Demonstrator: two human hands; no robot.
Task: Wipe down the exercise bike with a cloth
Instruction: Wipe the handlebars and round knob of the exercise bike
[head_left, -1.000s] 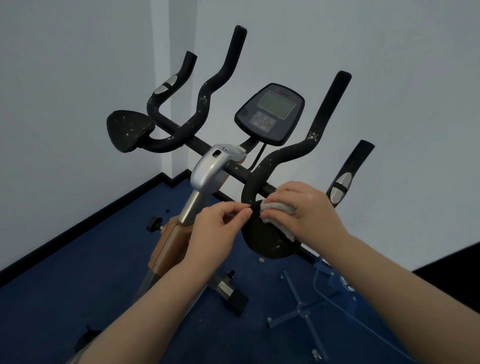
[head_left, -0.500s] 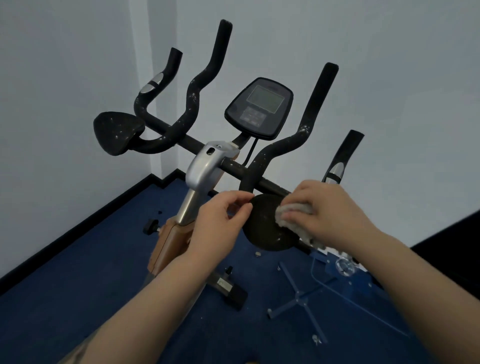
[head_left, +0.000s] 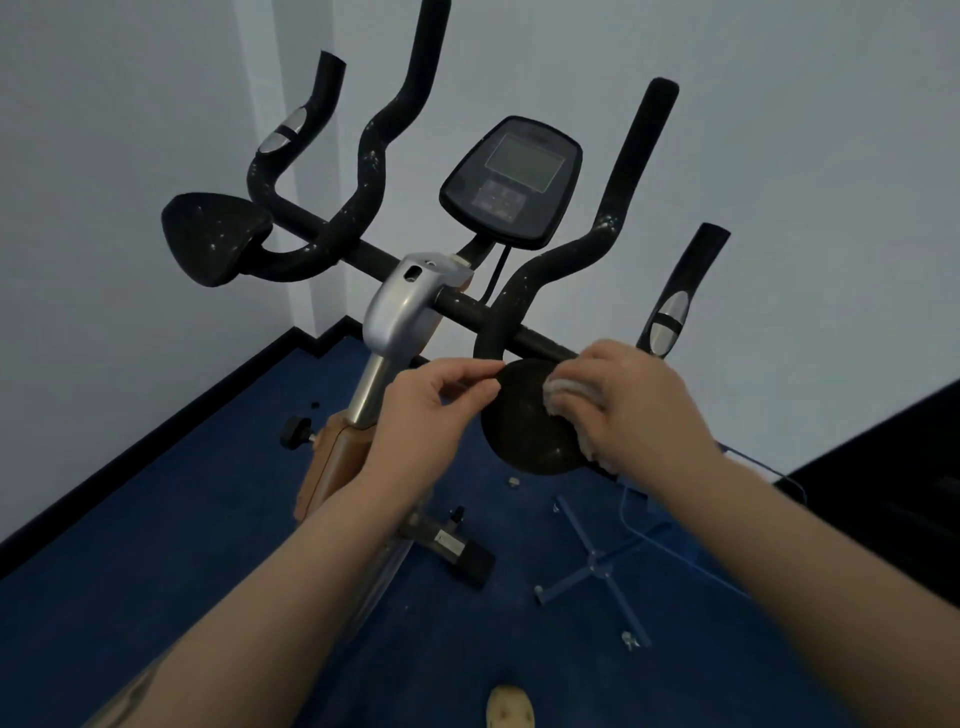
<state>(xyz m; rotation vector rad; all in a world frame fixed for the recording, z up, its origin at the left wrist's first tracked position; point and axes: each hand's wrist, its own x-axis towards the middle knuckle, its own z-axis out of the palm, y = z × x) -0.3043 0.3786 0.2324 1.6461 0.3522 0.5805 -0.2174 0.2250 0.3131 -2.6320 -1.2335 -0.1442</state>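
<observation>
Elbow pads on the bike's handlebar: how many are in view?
2. One black rounded elbow pad sits at the handlebar's left end, untouched; the other is on the right, pinched by the left hand and wiped by the right hand.

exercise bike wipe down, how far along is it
Early on. Nothing looks finished. In hand: the right hand presses the cloth on the right elbow pad while the left hand pinches its edge. Left to do: the left elbow pad and handlebars, both with white specks.
</observation>
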